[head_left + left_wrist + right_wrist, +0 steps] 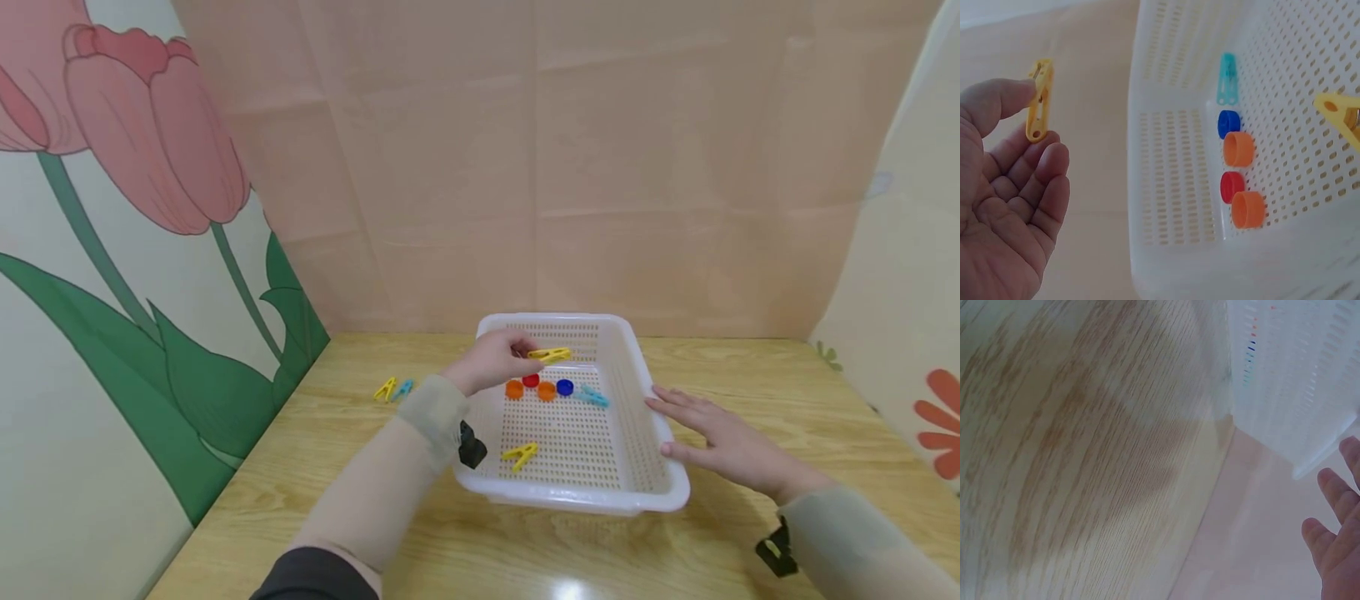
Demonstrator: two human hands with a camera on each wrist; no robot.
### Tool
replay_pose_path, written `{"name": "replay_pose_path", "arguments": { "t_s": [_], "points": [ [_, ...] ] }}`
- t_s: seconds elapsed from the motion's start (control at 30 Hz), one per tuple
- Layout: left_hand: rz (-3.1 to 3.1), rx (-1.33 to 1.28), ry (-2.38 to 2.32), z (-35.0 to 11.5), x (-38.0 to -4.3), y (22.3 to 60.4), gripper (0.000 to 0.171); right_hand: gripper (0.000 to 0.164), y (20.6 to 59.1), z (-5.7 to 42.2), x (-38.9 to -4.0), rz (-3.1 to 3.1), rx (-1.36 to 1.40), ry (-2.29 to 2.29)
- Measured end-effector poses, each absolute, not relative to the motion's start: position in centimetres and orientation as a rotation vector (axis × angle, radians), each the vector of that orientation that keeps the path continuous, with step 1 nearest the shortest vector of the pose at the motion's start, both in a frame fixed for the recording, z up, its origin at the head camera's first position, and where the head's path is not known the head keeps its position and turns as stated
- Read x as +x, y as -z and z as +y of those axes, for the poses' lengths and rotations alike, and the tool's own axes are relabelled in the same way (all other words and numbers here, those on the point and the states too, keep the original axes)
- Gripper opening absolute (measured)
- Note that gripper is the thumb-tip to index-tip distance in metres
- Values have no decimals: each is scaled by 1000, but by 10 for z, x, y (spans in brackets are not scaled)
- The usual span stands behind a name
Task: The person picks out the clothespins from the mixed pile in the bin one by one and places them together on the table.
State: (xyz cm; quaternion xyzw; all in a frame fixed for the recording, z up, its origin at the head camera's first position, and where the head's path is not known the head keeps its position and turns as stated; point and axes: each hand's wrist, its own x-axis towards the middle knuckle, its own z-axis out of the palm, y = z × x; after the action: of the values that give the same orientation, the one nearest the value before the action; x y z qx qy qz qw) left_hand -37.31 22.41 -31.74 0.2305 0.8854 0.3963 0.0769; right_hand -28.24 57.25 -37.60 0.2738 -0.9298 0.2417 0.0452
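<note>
My left hand pinches a yellow clothespin between thumb and fingers, held above the far part of a white perforated plastic basket. Inside the basket lie two orange bottle caps, a red cap, a blue cap and a light blue clothespin. Another yellow clothespin rests on the basket floor toward the near side. My right hand has its fingers extended, with the fingertips at the basket's right rim.
Left of the basket, a yellow clothespin and a blue clothespin lie on the wood-grain table. A beige sheet covers the back, and a wall with painted tulips stands at the left.
</note>
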Motion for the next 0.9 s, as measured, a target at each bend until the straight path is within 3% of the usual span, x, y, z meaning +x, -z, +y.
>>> {"name": "replay_pose_path", "arguments": {
  "t_s": [0.9],
  "points": [
    [2734,517,-1272,152,-362,314,26,64,376,565,-271,-2832,827,-734]
  ]
}}
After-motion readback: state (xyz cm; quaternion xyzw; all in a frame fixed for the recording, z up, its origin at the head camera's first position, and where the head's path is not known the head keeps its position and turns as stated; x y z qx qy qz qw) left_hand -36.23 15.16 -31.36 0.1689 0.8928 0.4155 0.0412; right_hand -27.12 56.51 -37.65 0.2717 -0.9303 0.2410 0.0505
